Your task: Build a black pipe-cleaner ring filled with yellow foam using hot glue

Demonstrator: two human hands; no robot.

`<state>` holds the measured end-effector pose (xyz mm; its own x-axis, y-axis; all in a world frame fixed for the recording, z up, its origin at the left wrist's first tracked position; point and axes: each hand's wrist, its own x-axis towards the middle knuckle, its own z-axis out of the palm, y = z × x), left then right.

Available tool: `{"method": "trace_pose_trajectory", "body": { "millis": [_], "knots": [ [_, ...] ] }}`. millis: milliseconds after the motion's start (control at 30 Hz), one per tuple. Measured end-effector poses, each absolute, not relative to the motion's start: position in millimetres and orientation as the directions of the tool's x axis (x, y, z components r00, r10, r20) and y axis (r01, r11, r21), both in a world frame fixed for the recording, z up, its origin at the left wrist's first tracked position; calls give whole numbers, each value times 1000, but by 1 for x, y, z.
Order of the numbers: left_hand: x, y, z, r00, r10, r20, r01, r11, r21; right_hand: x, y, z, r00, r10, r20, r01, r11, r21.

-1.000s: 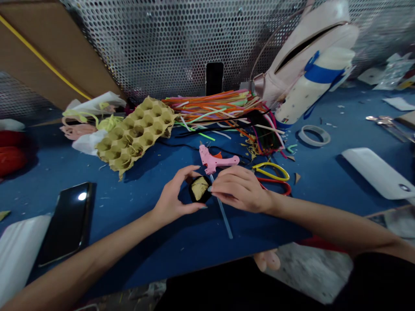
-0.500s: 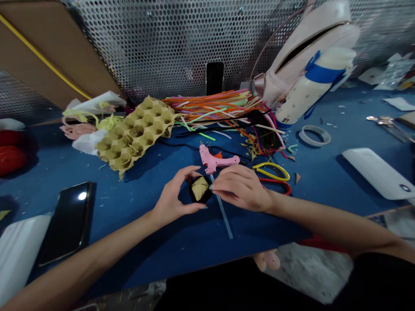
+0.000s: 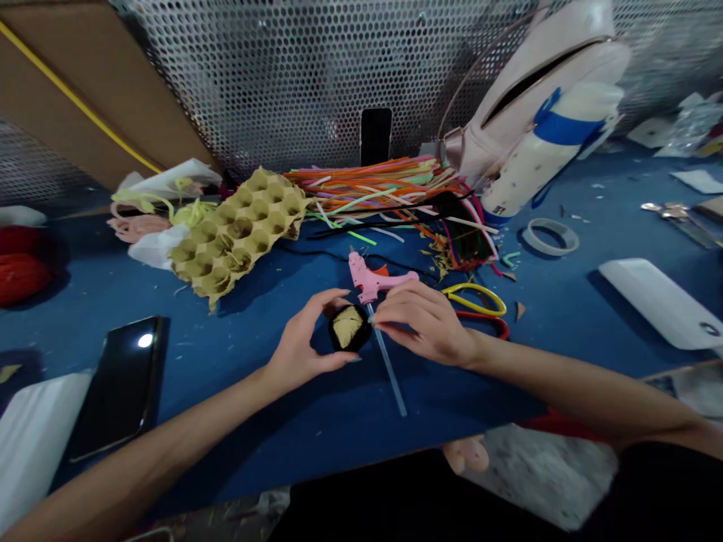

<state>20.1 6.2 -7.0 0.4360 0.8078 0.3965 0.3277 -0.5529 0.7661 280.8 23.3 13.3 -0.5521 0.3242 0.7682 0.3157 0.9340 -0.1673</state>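
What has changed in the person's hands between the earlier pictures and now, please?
The right hand has shifted slightly up and away from the black round piece, its fingers drawing back. The left hand still holds that piece; the pink glue gun and glue stick stayed put.

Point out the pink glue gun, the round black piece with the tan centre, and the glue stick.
Pink plastic glue gun (image 3: 367,284), head view, body.
Round black piece with tan centre (image 3: 348,327), head view, tan centre.
Translucent glue stick (image 3: 387,378), head view, lower shaft.
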Motion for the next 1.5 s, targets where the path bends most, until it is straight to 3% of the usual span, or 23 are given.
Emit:
{"method": "trace_pose_trajectory", "body": {
  "millis": [400,500,667,833,900,1000,1133,1333,1500],
  "knots": [
    [21,8,-4,384,692,611,379,-722,579,284,24,16,-569,397,720,359,908,-217],
    [23,9,-4,407,626,665,385,-778,496,283,25,14,-580,473,663,345,880,-326],
    [21,9,-5,488,459,742,418,-869,263,279,25,11,-598,640,482,298,736,-608],
    [19,1,-5,595,305,743,378,-923,76,278,21,13,-701,628,337,209,633,-745],
    [20,0,-5,603,289,744,368,-928,62,278,19,13,-715,631,303,186,589,-787],
    [24,0,-5,568,347,746,384,-914,132,276,19,12,-704,661,260,170,512,-842],
    [25,1,-5,549,374,748,387,-906,169,273,21,12,-713,644,276,104,487,-867],
    [21,-5,-2,563,196,803,276,-960,41,270,19,24,-764,580,282,23,461,-887],
    [25,-5,5,581,168,797,273,-962,3,271,15,20,-714,622,323,49,505,-862]
  ]
}}
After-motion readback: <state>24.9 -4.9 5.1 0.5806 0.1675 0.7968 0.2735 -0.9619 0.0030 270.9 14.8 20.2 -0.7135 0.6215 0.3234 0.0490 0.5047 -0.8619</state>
